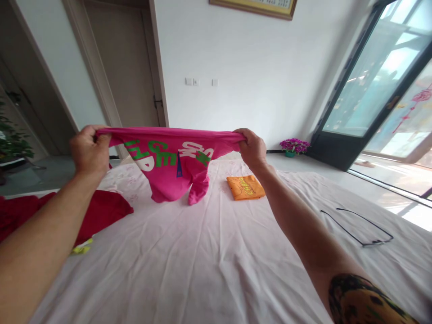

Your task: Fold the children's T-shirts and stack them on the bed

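Note:
A pink sweatshirt (165, 175) with green and white letters is stretched between my two hands above the bed. My left hand (90, 150) is closed on one end of its upper edge, and my right hand (251, 148) grips the other end. The letters appear upside down. A sleeve with a cuff dangles near the middle, just over the sheet. Below my right wrist lies a folded orange garment (245, 187) with yellow lettering. Dark red cloth (104, 213) lies beyond my left forearm, with a bit of yellow-green fabric (83, 246) at its edge.
A pale, creased sheet (202, 265) covers the bed. Black-framed glasses (367, 231) rest on it at the right. Purple flowers in a green pot (290, 150) stand on the floor by the glass door (361, 90). A leafy plant (13, 135) is at far left.

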Demonstrator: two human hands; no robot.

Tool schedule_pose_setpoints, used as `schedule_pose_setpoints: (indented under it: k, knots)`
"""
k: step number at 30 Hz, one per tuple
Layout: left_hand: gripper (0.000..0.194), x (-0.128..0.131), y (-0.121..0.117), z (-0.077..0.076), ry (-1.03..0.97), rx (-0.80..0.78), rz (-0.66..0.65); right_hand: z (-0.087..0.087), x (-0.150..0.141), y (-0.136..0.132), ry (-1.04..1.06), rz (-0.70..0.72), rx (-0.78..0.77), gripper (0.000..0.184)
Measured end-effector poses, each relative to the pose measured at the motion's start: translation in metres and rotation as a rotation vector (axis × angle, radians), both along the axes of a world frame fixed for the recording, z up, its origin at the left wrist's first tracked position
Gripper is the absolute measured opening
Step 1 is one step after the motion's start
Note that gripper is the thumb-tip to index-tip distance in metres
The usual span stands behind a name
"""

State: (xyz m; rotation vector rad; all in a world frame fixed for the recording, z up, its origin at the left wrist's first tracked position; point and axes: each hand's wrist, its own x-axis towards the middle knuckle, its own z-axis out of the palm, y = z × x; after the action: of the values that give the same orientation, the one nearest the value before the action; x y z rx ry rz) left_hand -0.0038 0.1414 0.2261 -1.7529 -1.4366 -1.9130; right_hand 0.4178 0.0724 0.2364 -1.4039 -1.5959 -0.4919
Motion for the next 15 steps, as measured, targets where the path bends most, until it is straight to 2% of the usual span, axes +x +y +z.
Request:
schedule_pose_setpoints:
  k: [2, 3, 5, 7, 9, 11, 13, 15]
  knots:
    - [0.036, -0.005, -0.015, 0.002, -0.005, 0.027, -0.010, -0.002, 0.004, -0.012, -0.041, 0.053, -0.001, 0.042]
    - [0.035, -0.009, -0.023, -0.006, 0.031, -0.006, -0.032, -0.009, 0.006, -0.021, -0.067, 0.069, -0.024, 0.042]
    - [0.035, -0.021, -0.038, -0.037, 0.143, -0.122, -0.072, -0.032, 0.010, -0.039, -0.127, 0.106, -0.122, 0.038]
    - [0.035, -0.040, -0.048, -0.081, 0.312, -0.283, -0.135, -0.062, 0.015, -0.057, -0.206, 0.185, -0.305, 0.033]
    - [0.033, -0.060, -0.054, -0.127, 0.425, -0.398, -0.275, -0.093, 0.019, -0.072, -0.291, 0.278, -0.511, 0.029]
    - [0.027, -0.077, -0.061, -0.164, 0.492, -0.549, -0.372, -0.121, 0.023, -0.084, -0.355, 0.352, -0.667, 0.031]
    - [0.021, -0.084, -0.073, -0.187, 0.563, -0.723, -0.448, -0.140, 0.027, -0.093, -0.401, 0.371, -0.775, 0.032]
    - [0.017, -0.082, -0.089, -0.196, 0.592, -0.825, -0.504, -0.150, 0.032, -0.102, -0.428, 0.367, -0.829, 0.032]
